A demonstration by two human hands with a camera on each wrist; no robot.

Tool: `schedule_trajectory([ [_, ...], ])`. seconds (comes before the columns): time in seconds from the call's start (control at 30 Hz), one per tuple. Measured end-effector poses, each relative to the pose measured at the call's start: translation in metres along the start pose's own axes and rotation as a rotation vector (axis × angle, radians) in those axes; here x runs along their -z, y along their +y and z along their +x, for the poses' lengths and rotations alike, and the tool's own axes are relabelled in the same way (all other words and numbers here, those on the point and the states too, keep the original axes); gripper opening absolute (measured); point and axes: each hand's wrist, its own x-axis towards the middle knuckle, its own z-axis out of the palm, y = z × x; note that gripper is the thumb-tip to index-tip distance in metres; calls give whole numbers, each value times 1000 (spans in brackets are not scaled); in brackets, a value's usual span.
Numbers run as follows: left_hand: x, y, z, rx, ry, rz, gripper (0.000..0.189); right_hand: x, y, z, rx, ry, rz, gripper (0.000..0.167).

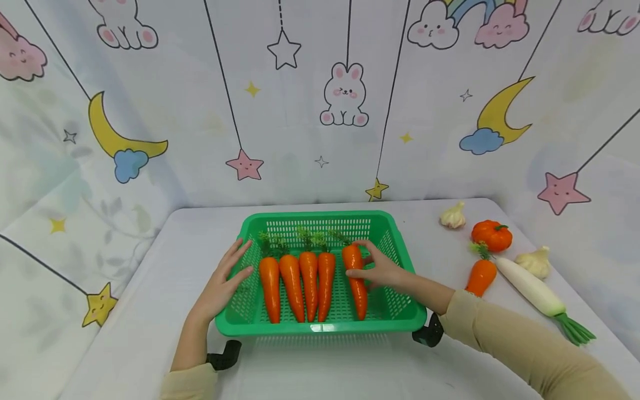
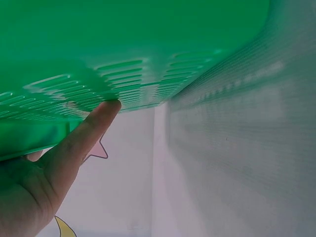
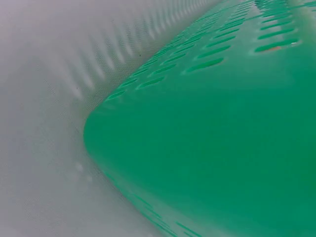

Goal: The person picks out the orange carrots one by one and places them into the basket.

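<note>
In the head view a green plastic basket stands on the table, with several orange carrots lying side by side in it, their leafy tops toward the back. My right hand reaches over the right side and holds the rightmost carrot between thumb and fingers. My left hand rests at the basket's left rim with its fingers straight. The left wrist view shows a straight digit of the left hand against the slotted basket wall. Only the basket's outer wall fills the right wrist view; the right hand is hidden there.
Right of the basket lie another carrot, a white radish with green stalks, an orange pumpkin, and two garlic bulbs, one at the back and one beside the radish. A patterned cloth hangs behind the table.
</note>
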Motion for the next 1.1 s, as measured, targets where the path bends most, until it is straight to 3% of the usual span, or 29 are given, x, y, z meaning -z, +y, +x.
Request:
schedule_trajectory([
  [0.27,3,-1,-2,6,13,8,54,-9,-3,1,-72,-66,-42,82],
  [0.47,3,-2,-2,4,-1,6,54,-11,-4,1,-129,-81,7,84],
  [0.87,1,-1,0,0,0,4,54,-9,-7,0,-143,-128,174,84],
  [1.1,2,-1,1,-12,1,6,54,-8,-6,0,-127,-128,155,80],
])
